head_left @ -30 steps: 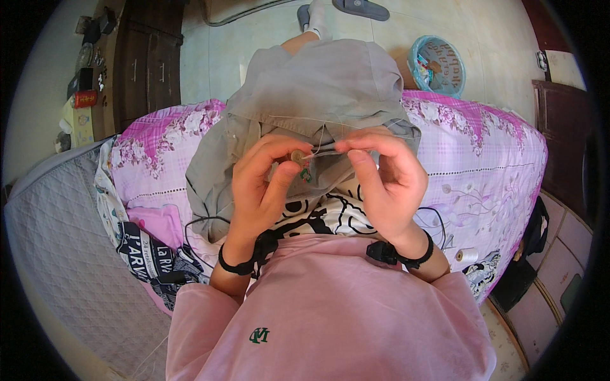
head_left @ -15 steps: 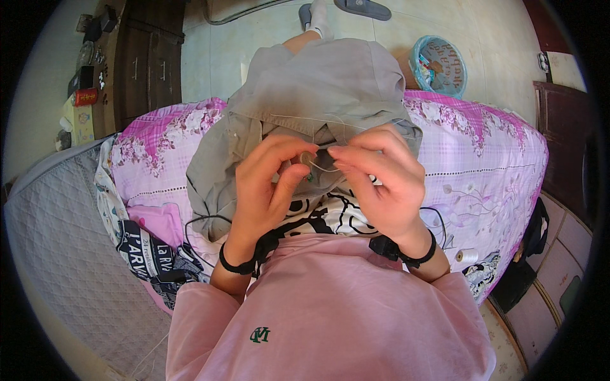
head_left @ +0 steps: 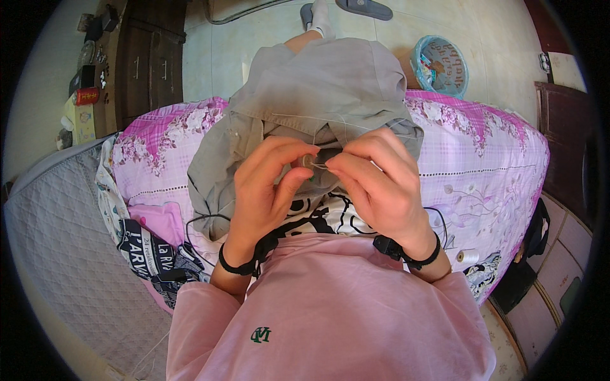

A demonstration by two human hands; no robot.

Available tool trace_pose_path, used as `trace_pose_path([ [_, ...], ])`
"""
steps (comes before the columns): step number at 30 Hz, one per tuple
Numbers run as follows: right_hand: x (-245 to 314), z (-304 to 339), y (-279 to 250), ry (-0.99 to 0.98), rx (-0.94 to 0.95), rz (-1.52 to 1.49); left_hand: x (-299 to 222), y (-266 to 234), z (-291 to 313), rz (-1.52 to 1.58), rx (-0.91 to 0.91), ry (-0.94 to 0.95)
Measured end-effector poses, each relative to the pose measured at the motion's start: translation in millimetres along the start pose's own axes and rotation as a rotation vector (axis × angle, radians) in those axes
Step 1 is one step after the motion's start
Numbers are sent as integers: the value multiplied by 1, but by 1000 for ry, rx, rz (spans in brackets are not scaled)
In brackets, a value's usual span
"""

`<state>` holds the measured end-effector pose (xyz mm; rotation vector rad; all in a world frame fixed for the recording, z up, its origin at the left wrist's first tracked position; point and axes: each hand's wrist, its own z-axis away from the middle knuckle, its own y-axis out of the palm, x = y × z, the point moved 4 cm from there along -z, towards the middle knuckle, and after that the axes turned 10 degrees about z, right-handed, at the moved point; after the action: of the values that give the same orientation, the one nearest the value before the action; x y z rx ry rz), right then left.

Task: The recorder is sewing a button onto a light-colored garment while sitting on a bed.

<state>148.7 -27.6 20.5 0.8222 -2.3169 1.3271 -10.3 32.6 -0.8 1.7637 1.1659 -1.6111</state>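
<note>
A grey garment (head_left: 318, 89) lies over my lap and the pink flowered bedspread (head_left: 483, 159). My left hand (head_left: 264, 190) pinches a fold of it with a small round button (head_left: 307, 162) at the fingertips. My right hand (head_left: 381, 184) is closed on a thin needle (head_left: 321, 167) whose tip points at the button. The two hands meet fingertip to fingertip above the cloth. A pale thread (head_left: 318, 120) runs across the garment just beyond the fingers. Both wrists wear black bands.
A white thread spool (head_left: 469, 256) rests on the bed at my right. Black-and-white printed cloth (head_left: 152, 254) and a pink pouch (head_left: 155, 219) lie at my left. A blue basket (head_left: 440, 63) stands on the tiled floor, a dark wooden cabinet (head_left: 143, 57) at far left.
The hands have drawn closer together over the grey cloth. The right hand's fingertips moved in toward the button held by the left.
</note>
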Motion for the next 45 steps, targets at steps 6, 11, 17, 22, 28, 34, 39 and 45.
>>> trace_pose_path([
  [6, -1, 1, -1, -8, 10, 29, 2, 1, 0, -19, 15, -4],
  [11, 1, -2, 0, -37, 45, 59, -2, 1, -3, -123, 70, 92],
  [17, -6, 2, 8, 93, 60, -184, -5, 2, -2, -178, 51, 147],
  [22, -12, 4, 11, 197, 111, -440, -9, 3, 4, 45, -67, 15],
  [28, -13, 14, 19, 272, 53, -734, -10, 4, 3, 158, -74, 119],
  [34, 8, -6, -6, 50, -81, -108, -29, 3, 8, -49, -80, 205],
  [39, 10, 4, -1, -13, -10, -242, -28, 3, 12, -35, -46, 229],
  [45, -6, 15, 16, 213, 13, -421, 47, -36, 20, 54, -383, -364],
])
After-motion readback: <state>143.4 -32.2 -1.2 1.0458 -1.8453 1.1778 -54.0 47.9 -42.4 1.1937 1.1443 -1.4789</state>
